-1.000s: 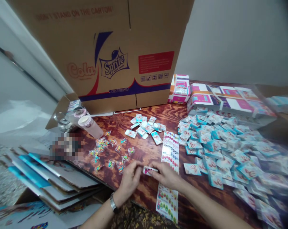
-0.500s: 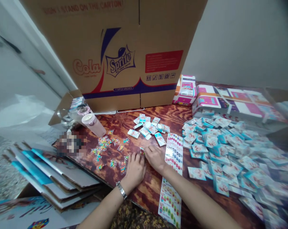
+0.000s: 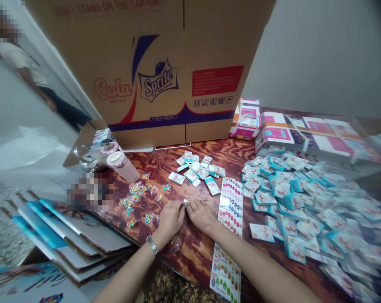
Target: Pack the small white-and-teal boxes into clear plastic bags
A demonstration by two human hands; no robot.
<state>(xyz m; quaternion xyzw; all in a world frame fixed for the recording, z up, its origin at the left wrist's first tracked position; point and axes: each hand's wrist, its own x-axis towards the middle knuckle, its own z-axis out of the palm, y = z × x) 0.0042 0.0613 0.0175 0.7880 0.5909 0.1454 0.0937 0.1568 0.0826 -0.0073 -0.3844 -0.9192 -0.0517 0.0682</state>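
Note:
My left hand (image 3: 171, 216), a metal-band watch on its wrist, and my right hand (image 3: 201, 216) meet over the middle of the table. Both are closed, fingertips together around a small whitish piece (image 3: 186, 202) too small to make out. Left of them lie several small clear packets of colourful candy (image 3: 136, 191). One more packet (image 3: 175, 243) rests near the front edge, by my left wrist. Beyond my hands is a small heap of white-and-blue boxes (image 3: 197, 169). A long sticker sheet (image 3: 230, 206) lies partly beneath my right forearm.
A large pile of similar small boxes (image 3: 291, 198) covers the right side. Behind stand a big brown carton (image 3: 165, 113) and pink-white cartons (image 3: 304, 130). Pink-lidded bottles (image 3: 124, 166) are at back left. Flattened cardboard (image 3: 73, 227) leans beside the table. A person (image 3: 29, 71) is at far left.
My left hand has shifted up and left, its fingers going from spread to pinched near my right fingertips. A candy packet now shows by my left wrist. A person has appeared at far left.

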